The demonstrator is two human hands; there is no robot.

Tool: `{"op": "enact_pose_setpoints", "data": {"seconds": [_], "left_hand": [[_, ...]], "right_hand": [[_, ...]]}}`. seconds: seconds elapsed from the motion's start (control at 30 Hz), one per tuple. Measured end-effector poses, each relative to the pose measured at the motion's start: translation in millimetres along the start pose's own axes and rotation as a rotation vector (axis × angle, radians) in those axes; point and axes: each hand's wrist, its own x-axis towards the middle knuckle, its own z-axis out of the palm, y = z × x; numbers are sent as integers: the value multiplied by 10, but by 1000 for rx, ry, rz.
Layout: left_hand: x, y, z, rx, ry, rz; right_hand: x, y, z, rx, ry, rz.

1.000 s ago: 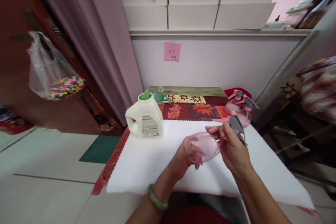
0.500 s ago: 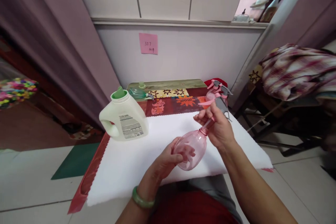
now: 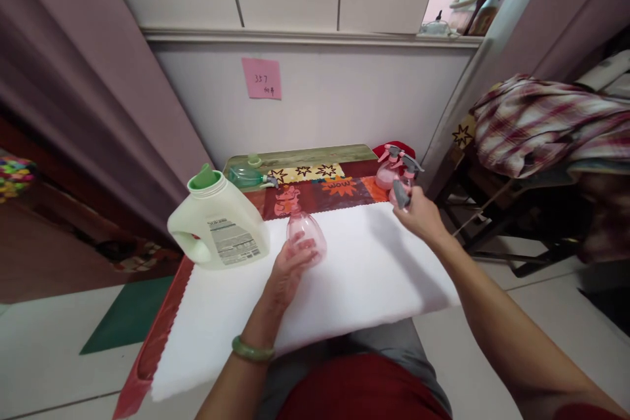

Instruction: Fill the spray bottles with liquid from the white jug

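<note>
My left hand is wrapped round a clear pink bottle with an open neck, held over the white cloth near its middle. At the right rear of the table, my right hand is closed on a spray head with a grey trigger. Just behind it stand pink spray bottles with grey triggers, partly overlapping one another. Whether the held spray head touches them cannot be told.
A large whitish jug with a green spout stands at the left of the table. Behind it, a green spray bottle lies on its side. A plaid cloth is heaped at the right.
The spray head has come out of the pink bottle and moved right with my right hand. My left hand has carried the bottle left and tilted it more upright. The view has shifted slightly.
</note>
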Motion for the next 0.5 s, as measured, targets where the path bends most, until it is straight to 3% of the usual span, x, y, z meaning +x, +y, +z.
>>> {"op": "enact_pose_setpoints", "data": {"seconds": [0.1, 0.2, 0.5], "left_hand": [[203, -41, 23, 114, 80, 93], [392, -67, 79, 240, 106, 168], [1100, -125, 409, 754, 246, 423]], "right_hand": [[-87, 281, 389, -109, -176, 47], [-165, 492, 632, -179, -240, 20], [-166, 843, 877, -115, -155, -164]]}}
